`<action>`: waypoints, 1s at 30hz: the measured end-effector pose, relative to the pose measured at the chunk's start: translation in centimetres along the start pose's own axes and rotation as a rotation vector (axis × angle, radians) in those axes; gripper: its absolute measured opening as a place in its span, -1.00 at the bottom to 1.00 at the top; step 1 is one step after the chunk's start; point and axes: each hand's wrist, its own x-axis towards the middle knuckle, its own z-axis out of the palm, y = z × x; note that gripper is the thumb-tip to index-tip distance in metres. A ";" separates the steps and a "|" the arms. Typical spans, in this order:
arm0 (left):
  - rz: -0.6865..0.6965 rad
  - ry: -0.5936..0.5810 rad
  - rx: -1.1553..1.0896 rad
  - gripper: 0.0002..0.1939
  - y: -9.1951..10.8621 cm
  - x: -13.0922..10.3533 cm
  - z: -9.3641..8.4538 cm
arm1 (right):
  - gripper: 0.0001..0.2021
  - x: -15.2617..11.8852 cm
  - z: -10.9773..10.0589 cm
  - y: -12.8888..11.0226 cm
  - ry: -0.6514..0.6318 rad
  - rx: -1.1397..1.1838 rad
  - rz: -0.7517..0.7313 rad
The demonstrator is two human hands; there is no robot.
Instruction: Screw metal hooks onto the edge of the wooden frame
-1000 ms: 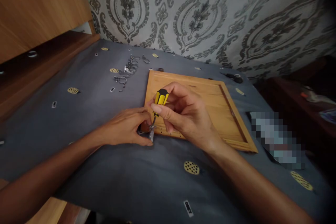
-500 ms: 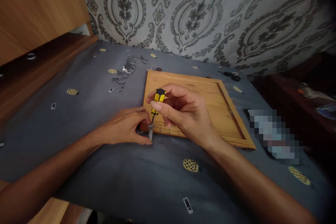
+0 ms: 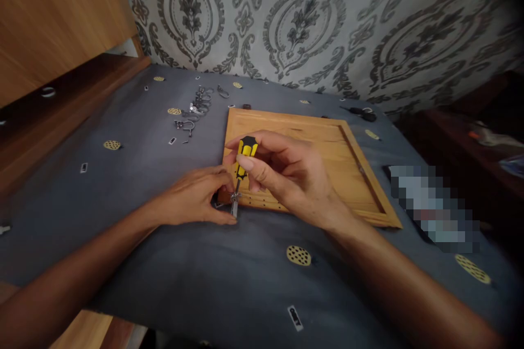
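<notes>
My right hand point(image 3: 290, 174) pinches the yellow and black handle of a small screwdriver point(image 3: 246, 154). The screwdriver stands nearly upright, its tip down at a small metal fitting point(image 3: 234, 204) by the near left corner of a framed wooden board point(image 3: 319, 147). My left hand point(image 3: 196, 196) grips that fitting between thumb and fingers. Small dark holes run along the board's near edge. What the screwdriver's tip touches is too small to tell.
Several metal clips point(image 3: 200, 103) lie on the dark patterned cloth point(image 3: 143, 262) behind my left hand. A black-handled tool point(image 3: 360, 113) is at the back right, a blurred-out dark device point(image 3: 434, 207) at the right. Patterned wall behind, wooden cabinet point(image 3: 61, 16) at left.
The view has shifted slightly. My right hand has turned a little around the screwdriver's handle; my left hand keeps its place at the fitting.
</notes>
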 end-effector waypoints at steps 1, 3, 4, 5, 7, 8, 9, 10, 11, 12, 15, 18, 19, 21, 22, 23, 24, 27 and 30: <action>0.001 -0.003 -0.003 -0.65 0.0 0.0 0.0 | -0.87 0.0 0.0 -0.1 -0.001 -0.019 0.001; 0.008 -0.005 -0.006 -0.67 0.0 0.0 -0.1 | -0.87 0.0 -0.1 -0.3 0.012 -0.051 -0.005; 0.013 -0.004 -0.003 -0.67 0.0 0.0 -0.1 | -0.87 -0.1 -0.1 -0.4 0.028 -0.064 -0.008; 0.020 -0.002 -0.001 -0.68 0.0 0.0 -0.1 | -0.85 -0.1 -0.1 -0.4 0.049 -0.072 -0.009; 0.028 -0.001 0.001 -0.68 0.0 0.0 -0.1 | -0.80 -0.1 -0.2 -0.6 0.084 -0.073 -0.009; 0.028 -0.002 -0.001 -0.68 0.0 0.0 -0.1 | -0.76 0.0 -0.2 -0.6 0.092 -0.065 -0.011; 0.028 -0.005 -0.006 -0.68 0.0 0.0 -0.1 | -0.71 0.0 -0.2 -0.6 0.093 -0.054 -0.013; 0.028 -0.006 -0.010 -0.68 0.0 0.0 -0.1 | -0.67 0.0 -0.2 -0.6 0.093 -0.045 -0.015; 0.027 -0.007 -0.012 -0.69 0.0 0.0 -0.1 | -0.65 0.0 -0.2 -0.6 0.090 -0.038 -0.015; 0.026 -0.007 -0.012 -0.68 0.0 0.0 -0.1 | -0.64 0.1 -0.2 -0.5 0.089 -0.036 -0.016; 0.022 -0.008 -0.015 -0.69 0.1 0.0 -0.2 | -0.63 0.1 -0.3 -0.4 0.089 -0.045 -0.015; 0.016 -0.010 -0.016 -0.70 0.2 0.0 -0.2 | -0.64 0.1 -0.3 -0.2 0.084 -0.042 -0.019; 0.015 -0.011 -0.015 -0.70 0.2 0.0 -0.2 | -0.64 0.1 -0.3 -0.1 0.082 -0.041 -0.020; 0.014 -0.013 -0.013 -0.70 0.3 0.0 -0.2 | -0.65 0.1 -0.3 0.1 0.075 -0.043 -0.028; 0.016 -0.013 -0.011 -0.70 0.2 0.1 -0.2 | -0.66 0.1 -0.4 0.2 0.074 -0.044 -0.032; 0.019 -0.012 -0.009 -0.70 0.2 0.1 -0.2 | -0.67 0.1 -0.4 0.3 0.072 -0.045 -0.036; 0.021 -0.008 -0.007 -0.70 0.2 0.1 -0.2 | -0.67 0.1 -0.4 0.3 0.071 -0.047 -0.039; 0.025 -0.005 0.001 -0.69 0.0 0.1 -0.1 | -0.67 0.0 -0.4 0.4 0.070 -0.054 -0.034; 0.014 -0.008 0.005 -0.67 -0.1 0.1 0.0 | -0.66 0.1 -0.3 0.5 0.060 -0.020 -0.020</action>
